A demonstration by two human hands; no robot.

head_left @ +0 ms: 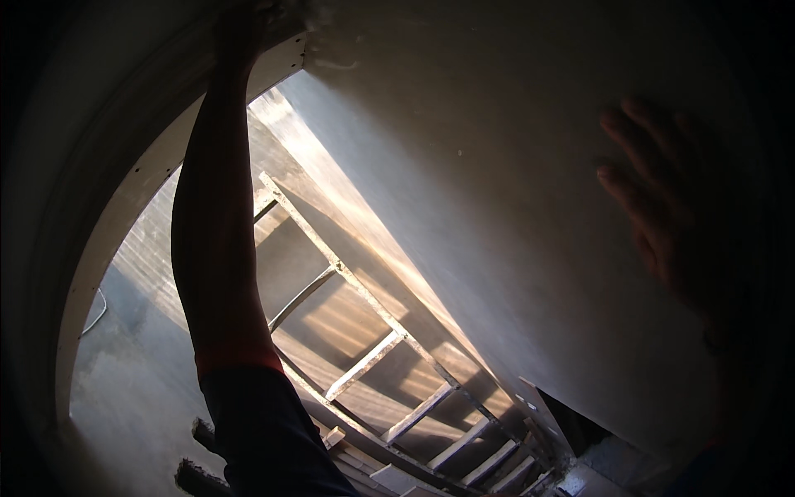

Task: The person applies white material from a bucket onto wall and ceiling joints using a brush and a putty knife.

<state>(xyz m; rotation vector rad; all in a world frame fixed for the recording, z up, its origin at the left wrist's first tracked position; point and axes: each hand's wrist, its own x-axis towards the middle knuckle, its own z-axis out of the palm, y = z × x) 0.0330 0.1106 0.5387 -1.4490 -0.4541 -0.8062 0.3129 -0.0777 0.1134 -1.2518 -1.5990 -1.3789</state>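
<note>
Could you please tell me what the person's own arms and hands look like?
The left arm wears a dark sleeve with a reddish edge near the elbow; the forearm beyond is bare. The right hand is ungloved. The left hand and right forearm are too shadowed for detail.

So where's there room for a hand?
Across the smooth grey wall, between the shadowed left hand and the open right hand; also between the rungs of the pale, spattered ladder. It's crowded around the ladder's lower part, beside long pale boards.
</note>
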